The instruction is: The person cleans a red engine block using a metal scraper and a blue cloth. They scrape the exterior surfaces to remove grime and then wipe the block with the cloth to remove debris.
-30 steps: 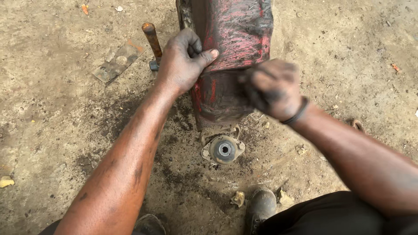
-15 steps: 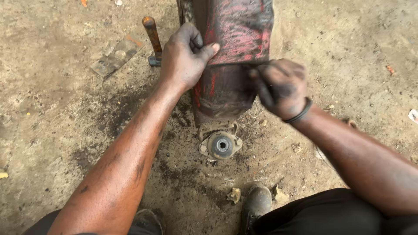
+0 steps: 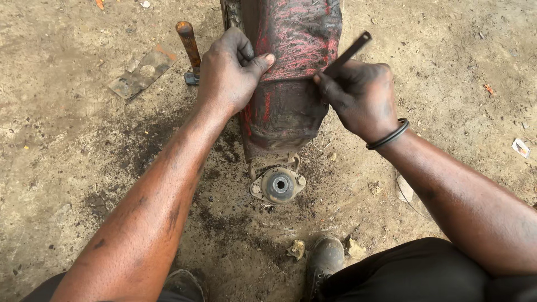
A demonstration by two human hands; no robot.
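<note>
The left hand [image 3: 232, 70] lies curled over the left edge of a large, grimy red metal casing [image 3: 291, 72], its thumb stretched flat across the red face and its fingers wrapped round the edge. The right hand [image 3: 361, 95] is closed around a thin dark metal tool [image 3: 347, 55], pinching it between thumb and fingers; the tool's lower end meets the casing at a crease across its face, and its upper end angles up and to the right. A black band [image 3: 387, 136] circles the right wrist. The casing lies on the dirt floor [image 3: 72, 168] at the top centre of the view, running from the far edge toward the person. At its near end sits a round rubber mount in a small metal bracket [image 3: 278, 185], just touching the ground. To the left of the left hand, a hammer with a rusty brown handle [image 3: 189, 47] lies on the floor, and farther left lies a flat metal plate with a round hole [image 3: 142, 72]. Dark oily stains spread over the dirt around the casing. At the near edge, two worn dark shoes [image 3: 323, 260] and a dark trouser leg [image 3: 414, 274] show, with scraps of debris near them.
</note>
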